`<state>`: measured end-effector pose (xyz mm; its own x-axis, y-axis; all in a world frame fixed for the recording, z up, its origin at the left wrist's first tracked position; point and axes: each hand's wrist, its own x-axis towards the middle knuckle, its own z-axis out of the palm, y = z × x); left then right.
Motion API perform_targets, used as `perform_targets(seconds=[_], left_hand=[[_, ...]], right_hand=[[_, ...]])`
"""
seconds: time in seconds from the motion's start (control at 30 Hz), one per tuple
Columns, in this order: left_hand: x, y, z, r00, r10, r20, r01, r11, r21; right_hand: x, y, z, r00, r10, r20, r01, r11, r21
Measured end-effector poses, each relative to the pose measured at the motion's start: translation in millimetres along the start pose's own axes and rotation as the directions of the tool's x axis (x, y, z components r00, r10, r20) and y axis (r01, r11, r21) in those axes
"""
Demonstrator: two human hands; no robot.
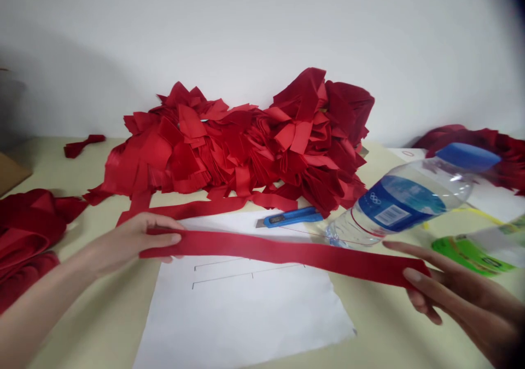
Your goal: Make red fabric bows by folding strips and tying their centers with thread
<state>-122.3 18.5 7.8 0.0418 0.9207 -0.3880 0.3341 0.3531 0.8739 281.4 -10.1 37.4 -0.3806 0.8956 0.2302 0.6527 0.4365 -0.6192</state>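
Head view shows the thumb and fingers of your left hand [135, 238] pinching one end of a red strip [287, 251], while your right hand [455, 292] pinches the other end between thumb and fingers, its forefinger stretched out along the far edge. Between them the strip spans the middle of the view, its long axis running left to right and its right end slanting nearer to you; a broad face is turned up towards you, fairly flat with slight ripples. You seem to be at the step of drawing it out straight above the paper sheet [246, 320], though whether it touches the sheet you cannot tell. Your next move, I judge, calls for even tension and a small turn, since the ruled lines [223, 281] slope away from you to the right, against the strip's slant. Just beyond lies a blue cutter [291, 217], blade out and pointing left, so mind it. The water bottle [394, 202] tilts near your right fingers, and a heap of red pieces [246, 145] covers the back of the counter [98, 325].
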Motion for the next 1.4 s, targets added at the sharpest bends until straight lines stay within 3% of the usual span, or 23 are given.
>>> perform_targets(seconds=[0.1, 0.2, 0.3, 0.37, 0.47, 0.6, 0.63, 0.67, 0.77, 0.83, 0.97, 1.07, 1.17, 1.3, 1.4], left_hand=[[-9.7, 8.0, 43.1, 0.976, -0.009, 0.218, 0.047, 0.984, -0.171], [-20.1, 11.9, 78.4, 0.935, 0.000, 0.354, 0.103, 0.957, -0.272], [-27.3, 12.4, 97.1, 0.949, -0.074, 0.307, 0.183, 0.922, -0.342], [-28.7, 14.8, 100.5, 0.938, 0.014, 0.347, 0.109, 0.936, -0.334], [-27.7, 21.3, 97.8, 0.860, 0.227, 0.457, -0.098, 0.953, -0.287], [-34.2, 26.1, 86.9, 0.848, 0.200, 0.491, -0.161, 0.979, -0.121], [-38.3, 26.8, 82.7, 0.847, 0.182, 0.500, -0.177, 0.983, -0.058], [-42.8, 27.5, 77.8, 0.847, 0.170, 0.504, -0.194, 0.981, -0.004], [-51.8, 29.8, 59.3, 0.851, 0.140, 0.507, -0.216, 0.972, 0.095], [-48.8, 27.4, 46.1, 0.876, 0.122, 0.467, -0.207, 0.969, 0.136], [-24.6, 7.8, 28.6, 0.971, 0.110, 0.214, -0.142, 0.980, 0.139], [-9.8, -6.4, 29.2, 0.974, 0.053, 0.221, -0.076, 0.993, 0.094], [-5.8, -12.0, 34.3, 0.981, 0.025, 0.191, -0.038, 0.997, 0.066], [-4.1, -17.4, 33.5, 0.994, -0.003, 0.106, 0.005, 1.000, -0.015], [-1.2, -21.6, 29.5, 0.997, -0.029, 0.075, 0.036, 0.994, -0.100]], right_hand=[[15.3, -30.0, 31.1, 0.996, 0.002, 0.090, -0.008, 0.997, 0.073], [26.2, -53.1, 60.3, 0.974, -0.014, 0.226, -0.035, 0.976, 0.214], [34.4, -65.5, 79.1, 0.918, -0.064, 0.391, -0.069, 0.946, 0.318], [39.7, -68.9, 83.8, 0.879, -0.077, 0.470, -0.069, 0.956, 0.286], [48.1, -68.0, 80.1, 0.842, -0.114, 0.528, -0.071, 0.945, 0.318], [59.3, -60.2, 67.1, 0.917, -0.171, 0.362, 0.030, 0.931, 0.364], [61.5, -58.2, 64.5, 0.910, -0.191, 0.368, 0.062, 0.940, 0.335], [63.1, -56.0, 62.4, 0.879, -0.223, 0.421, 0.088, 0.944, 0.317], [65.3, -47.6, 59.0, 0.717, -0.270, 0.643, 0.046, 0.938, 0.343], [65.4, -38.5, 57.1, 0.687, -0.210, 0.696, -0.073, 0.933, 0.354], [65.4, -15.8, 54.5, 0.807, 0.013, 0.590, -0.304, 0.866, 0.396], [65.0, -3.7, 57.1, 0.854, 0.099, 0.510, -0.349, 0.837, 0.421], [64.5, 1.0, 60.9, 0.872, 0.141, 0.469, -0.362, 0.830, 0.424], [65.2, 2.9, 61.4, 0.840, 0.133, 0.527, -0.432, 0.752, 0.498], [66.0, 4.8, 60.3, 0.844, 0.151, 0.515, -0.425, 0.773, 0.471]])
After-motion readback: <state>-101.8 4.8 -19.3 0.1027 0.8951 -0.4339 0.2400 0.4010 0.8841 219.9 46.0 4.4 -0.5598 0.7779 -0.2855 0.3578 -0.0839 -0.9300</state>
